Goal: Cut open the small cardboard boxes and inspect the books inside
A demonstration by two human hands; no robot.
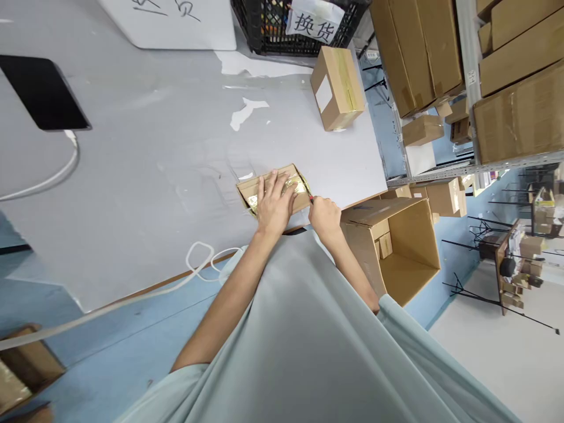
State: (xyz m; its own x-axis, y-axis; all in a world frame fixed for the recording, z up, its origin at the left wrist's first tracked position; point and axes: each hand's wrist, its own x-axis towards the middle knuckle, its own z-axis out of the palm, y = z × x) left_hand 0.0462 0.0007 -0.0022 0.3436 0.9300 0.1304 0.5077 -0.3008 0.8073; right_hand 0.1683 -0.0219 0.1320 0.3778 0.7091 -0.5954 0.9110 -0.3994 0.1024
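Observation:
A small cardboard box [300, 201] with shiny tape across its top lies near the table's front edge. My left hand [275, 205] rests flat on its top, fingers spread. At the box's right end my right hand [325, 216] is closed around a small tool [311, 199] with a red and black tip, seemingly a box cutter. Most of this tool is hidden in my fist, and its tip touches or nearly touches the taped edge of the box.
A taped carton [337, 88] stands at the table's right edge, by a black crate [304, 44]. A phone [44, 94] with a white cable lies left. An open carton [409, 247] holding small boxes sits right of the table. Shelves [471, 76] carry cartons.

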